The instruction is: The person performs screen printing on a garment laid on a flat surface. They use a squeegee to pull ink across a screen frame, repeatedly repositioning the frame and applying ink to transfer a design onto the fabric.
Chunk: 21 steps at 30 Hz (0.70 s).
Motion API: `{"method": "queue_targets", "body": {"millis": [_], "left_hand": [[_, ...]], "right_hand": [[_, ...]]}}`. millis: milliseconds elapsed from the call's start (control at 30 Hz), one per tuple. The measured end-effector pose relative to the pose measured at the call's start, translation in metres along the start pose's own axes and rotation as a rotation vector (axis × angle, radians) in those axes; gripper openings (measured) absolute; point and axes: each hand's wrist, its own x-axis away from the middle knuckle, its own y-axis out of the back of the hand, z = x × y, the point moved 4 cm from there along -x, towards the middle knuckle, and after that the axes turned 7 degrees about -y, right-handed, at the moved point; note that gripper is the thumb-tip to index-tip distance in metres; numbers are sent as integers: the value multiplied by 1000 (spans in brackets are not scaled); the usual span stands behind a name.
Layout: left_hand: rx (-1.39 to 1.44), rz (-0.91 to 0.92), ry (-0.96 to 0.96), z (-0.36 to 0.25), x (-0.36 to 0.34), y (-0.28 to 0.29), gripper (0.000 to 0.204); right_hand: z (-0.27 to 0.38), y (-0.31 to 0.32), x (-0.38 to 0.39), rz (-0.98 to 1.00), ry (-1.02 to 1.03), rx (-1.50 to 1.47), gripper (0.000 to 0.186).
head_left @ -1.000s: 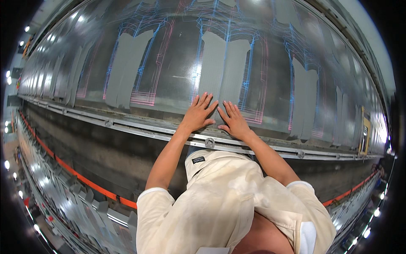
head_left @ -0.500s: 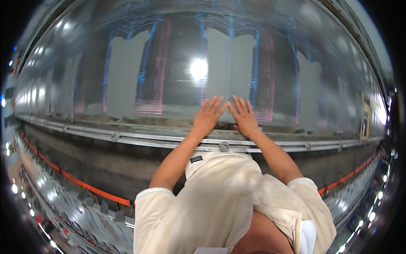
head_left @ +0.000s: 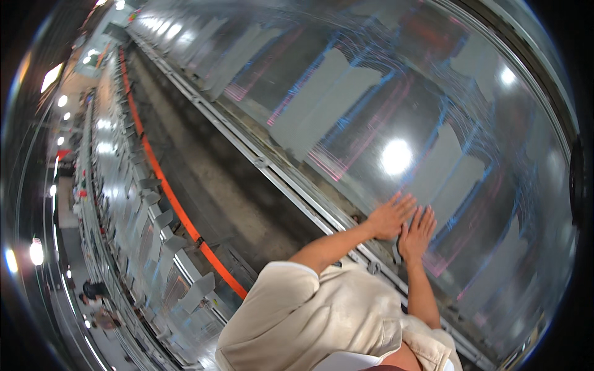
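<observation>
My left hand (head_left: 391, 219) lies flat on a long, shiny grey table surface (head_left: 359, 157), fingers stretched and spread. Close beside it, my right hand (head_left: 417, 235) also rests flat there, its fingers pointing away from me. Neither hand holds anything. Just beyond my fingertips is a pale grey panel shape (head_left: 447, 164), edged with blue and pink lines. A similar pale panel (head_left: 337, 86) repeats farther left. Whether the lines are printed or thread cannot be made out.
A double metal rail (head_left: 263, 162) runs along the table's near edge, against my body. Behind it lies a dark aisle floor, bordered by an orange strip (head_left: 179, 207). Another long table with metal brackets (head_left: 198, 290) stands beyond. People (head_left: 99, 303) are far off at the lower left.
My view has swung left, so the table now slants across the picture. Both hands stay flat on the surface, now closer together, with the left fingers turned toward the right hand.
</observation>
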Motion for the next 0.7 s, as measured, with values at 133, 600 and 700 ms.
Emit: {"method": "queue_targets", "body": {"millis": [133,600,700], "left_hand": [[36,41,24,-11,4,-17,66],[546,-784,854,225,168,167,31],[178,-870,801,341,272,224,27]], "right_hand": [[-2,-7,1,-47,10,2,69],[-5,14,-8,192,-105,-108,83],[46,11,-28,93,-152,-157,85]]}}
